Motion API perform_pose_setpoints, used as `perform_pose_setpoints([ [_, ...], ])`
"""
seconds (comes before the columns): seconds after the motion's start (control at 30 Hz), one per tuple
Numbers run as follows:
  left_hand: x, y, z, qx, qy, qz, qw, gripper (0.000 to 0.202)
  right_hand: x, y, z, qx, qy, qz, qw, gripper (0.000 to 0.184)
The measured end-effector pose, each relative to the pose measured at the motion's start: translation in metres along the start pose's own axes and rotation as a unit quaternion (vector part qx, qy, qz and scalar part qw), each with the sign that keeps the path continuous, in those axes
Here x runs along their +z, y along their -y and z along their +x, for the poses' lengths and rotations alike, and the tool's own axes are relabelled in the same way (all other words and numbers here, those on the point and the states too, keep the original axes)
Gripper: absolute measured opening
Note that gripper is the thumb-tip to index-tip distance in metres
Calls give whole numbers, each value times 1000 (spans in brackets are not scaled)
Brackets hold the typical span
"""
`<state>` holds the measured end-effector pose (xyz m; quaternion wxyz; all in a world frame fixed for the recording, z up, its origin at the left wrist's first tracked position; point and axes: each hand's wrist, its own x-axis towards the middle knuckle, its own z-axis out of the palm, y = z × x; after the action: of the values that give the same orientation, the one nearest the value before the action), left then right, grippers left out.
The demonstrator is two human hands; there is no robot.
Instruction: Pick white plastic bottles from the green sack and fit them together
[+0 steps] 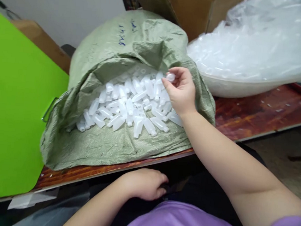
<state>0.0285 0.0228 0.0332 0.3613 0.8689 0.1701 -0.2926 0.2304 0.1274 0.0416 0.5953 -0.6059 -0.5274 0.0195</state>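
Note:
A green woven sack (96, 147) lies open on the wooden table (259, 113), with several small translucent white plastic bottles (129, 107) spilling from its mouth. My right hand (180, 91) hovers over the pile at the sack's right edge and pinches one small white bottle (170, 77) between thumb and fingers. My left hand (143, 183) rests low in my lap below the table's front edge, fingers curled downward; what they hold, if anything, is hidden.
A bright green board (10, 106) stands at the left. A large clear plastic bag in a white basin (255, 48) sits at the back right. Cardboard boxes (192, 7) stand behind the sack.

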Motion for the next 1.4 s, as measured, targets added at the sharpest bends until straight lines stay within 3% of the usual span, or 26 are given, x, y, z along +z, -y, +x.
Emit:
perform_pose_setpoints([
  [0.07,-14,-1,-31,46,-35,-71,996,17,-4,7,0,-20,6,42,999,38],
  [0.13,-28,6,-57,21,-210,-73,975,22,-13,18,-3,-29,31,99,994,37],
  [0.2,-42,21,-70,-90,-406,52,908,24,-25,32,-9,-23,71,148,986,35],
  [0.27,-54,39,-71,-168,-483,220,831,31,-40,45,-19,-7,103,158,982,36],
  [0.3,-60,47,-68,-174,-480,291,809,38,-48,50,-25,2,111,148,983,35],
  [0.37,-68,59,-58,-132,-437,397,796,45,-63,57,-41,17,134,128,982,33],
  [0.53,-80,70,-41,13,-347,509,788,27,-84,46,-90,71,146,146,976,35],
  [0.67,-86,74,-39,47,-327,504,798,23,-89,24,-117,79,131,131,980,33],
  [0.8,-94,69,-35,24,-358,412,838,32,-88,9,-125,80,119,132,981,30],
  [0.9,-99,60,-23,25,-343,380,859,31,-84,2,-125,103,110,155,976,29],
  [1.13,-105,40,1,22,-254,435,863,58,-82,0,-127,34,117,93,988,31],
  [1.3,-117,32,5,32,-214,462,860,48,-83,4,-125,17,117,75,990,29],
  [1.4,-124,29,9,46,-192,446,873,46,-82,4,-124,13,123,72,990,28],
])
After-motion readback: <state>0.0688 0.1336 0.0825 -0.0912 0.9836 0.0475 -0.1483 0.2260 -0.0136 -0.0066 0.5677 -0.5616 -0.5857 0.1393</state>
